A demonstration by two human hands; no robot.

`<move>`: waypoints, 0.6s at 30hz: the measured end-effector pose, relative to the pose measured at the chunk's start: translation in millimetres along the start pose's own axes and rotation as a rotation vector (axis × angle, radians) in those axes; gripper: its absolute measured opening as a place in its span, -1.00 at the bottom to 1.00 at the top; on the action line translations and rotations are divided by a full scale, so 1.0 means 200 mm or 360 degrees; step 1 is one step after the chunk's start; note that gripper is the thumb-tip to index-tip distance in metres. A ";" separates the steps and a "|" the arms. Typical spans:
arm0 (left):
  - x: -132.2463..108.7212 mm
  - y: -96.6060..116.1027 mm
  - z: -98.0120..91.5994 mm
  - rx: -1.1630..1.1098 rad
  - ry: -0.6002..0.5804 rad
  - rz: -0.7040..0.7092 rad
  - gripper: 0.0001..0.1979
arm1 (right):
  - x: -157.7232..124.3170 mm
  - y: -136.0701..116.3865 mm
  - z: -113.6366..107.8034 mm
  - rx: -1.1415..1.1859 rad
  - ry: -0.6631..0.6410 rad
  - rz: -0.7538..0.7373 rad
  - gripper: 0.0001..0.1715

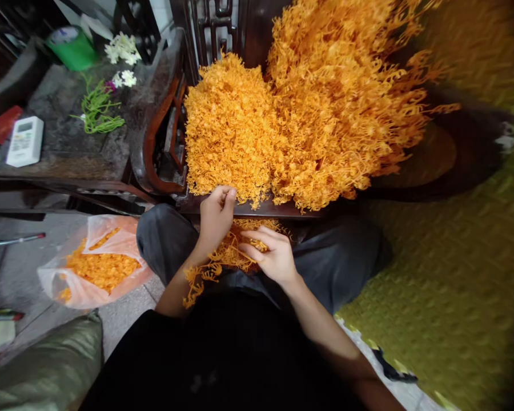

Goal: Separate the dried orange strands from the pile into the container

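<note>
My left hand (pixel 217 216) is closed in a pinch at the front edge of a loose heap of small curly orange pieces (pixel 231 131); whatever its fingers hold is hidden. Over my lap, my right hand (pixel 274 254) has its thumb and fingers closed on a thin orange branched strand (pixel 259 245). Below both hands lies a tangle of orange strands (pixel 233 254) between my knees. Another curly orange strand (pixel 201 277) hangs by my left forearm. Beside the loose heap rises a taller pile of long orange strands (pixel 338 108).
Both piles rest on a dark carved wooden bench (pixel 257 210). On the side table (pixel 68 154) are a white remote (pixel 24 141), green stems (pixel 98 108), white flowers (pixel 123 48) and a green tape roll (pixel 72 48). A plastic bag (pixel 96 228) of orange pieces sits on the floor.
</note>
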State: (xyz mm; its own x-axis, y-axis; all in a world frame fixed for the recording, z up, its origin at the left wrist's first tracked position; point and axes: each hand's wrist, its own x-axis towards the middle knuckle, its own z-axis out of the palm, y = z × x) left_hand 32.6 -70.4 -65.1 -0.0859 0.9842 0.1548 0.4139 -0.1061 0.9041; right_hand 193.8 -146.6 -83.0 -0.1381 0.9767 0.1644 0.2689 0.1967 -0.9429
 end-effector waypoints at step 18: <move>-0.07 0.06 -0.13 0.0100 -0.1082 0.1031 -0.72 | 0.07 0.11 0.00 0.2078 -0.0632 0.1277 -0.46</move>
State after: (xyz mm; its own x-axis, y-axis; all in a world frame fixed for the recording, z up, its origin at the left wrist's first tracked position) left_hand 15.9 -90.0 -45.9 0.7174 0.6101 0.3363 0.2460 -0.6735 0.6971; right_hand 197.8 -129.5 -101.1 -0.6557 0.6611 -0.3647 -0.5506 -0.7492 -0.3681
